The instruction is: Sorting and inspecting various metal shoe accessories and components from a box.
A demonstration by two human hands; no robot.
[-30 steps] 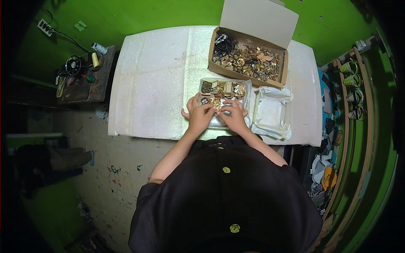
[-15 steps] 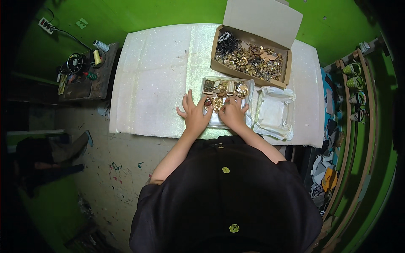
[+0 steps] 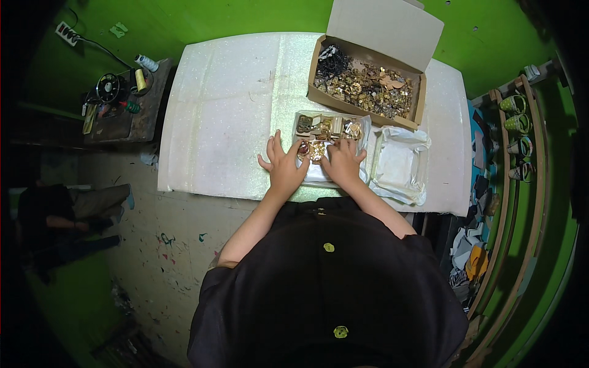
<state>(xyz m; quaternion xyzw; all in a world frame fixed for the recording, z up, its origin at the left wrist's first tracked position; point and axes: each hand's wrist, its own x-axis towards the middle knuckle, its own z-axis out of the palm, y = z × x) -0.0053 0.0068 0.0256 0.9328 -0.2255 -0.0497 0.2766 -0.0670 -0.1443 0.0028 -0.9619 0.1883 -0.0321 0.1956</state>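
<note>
A shallow tray (image 3: 320,183) split into compartments lies near the table's front edge, holding gold-coloured and brown metal pieces that look like buttons or buckles. My left hand (image 3: 285,168) rests at its left side with fingers spread. Its index fingertip and thumb reach the front left compartment, next to a dark red round piece (image 3: 303,148). From the right, my right hand (image 3: 343,165) leans over the tray, fingers stretched forward and apart, with nothing visible between them. Small gold pieces (image 3: 316,151) lie between the two hands. My right hand covers the front right compartment.
An open cardboard box (image 3: 365,86) full of mixed metal pieces stands behind the tray. Right of the tray sits a white paper-lined tray (image 3: 399,162). A side table (image 3: 116,126) with thread spools is at the left, a wooden shoe rack (image 3: 518,135) at the right. Another person (image 3: 55,214) is far left.
My right hand's fingers have gone from a bent, pinched shape to reaching forward over the tray. The left hand stays nearly in place. The person at far left has shifted.
</note>
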